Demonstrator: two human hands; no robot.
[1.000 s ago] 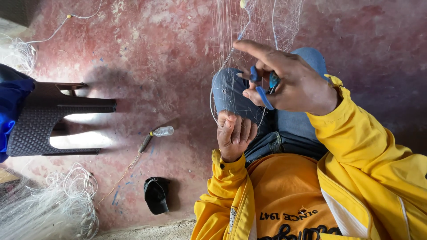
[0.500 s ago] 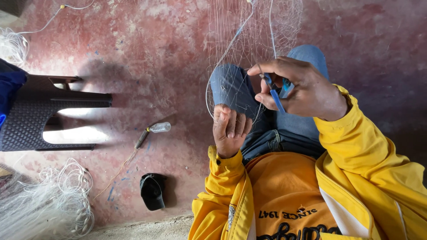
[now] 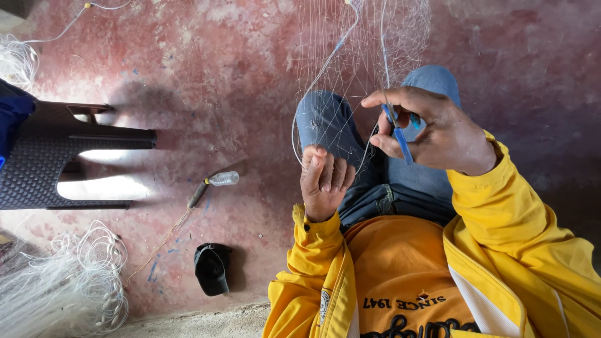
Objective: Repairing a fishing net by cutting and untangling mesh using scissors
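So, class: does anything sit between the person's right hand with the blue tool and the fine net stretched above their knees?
Nothing visible does. The right hand pinches the blue netting needle right at the fishing net, whose strands run down past the fingers. The left hand grips strands lower down, beside it, not across its path.

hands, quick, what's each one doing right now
Left hand: curled shut on strands of the fishing net.
Right hand: pinching a blue netting needle.

floor (image 3: pixel 188 62): mottled red-pink with pale worn patches
netting needle (image 3: pixel 398 134): blue
fishing net (image 3: pixel 363 37): clear white mesh
jacket (image 3: pixel 532 250): yellow, white lining
shirt (image 3: pixel 400 275): orange, dark lettering
jeans (image 3: pixel 325 119): faded blue
chair (image 3: pixel 44 156): dark woven texture
cap (image 3: pixel 211 269): black
net pile (image 3: pixel 69 281): white
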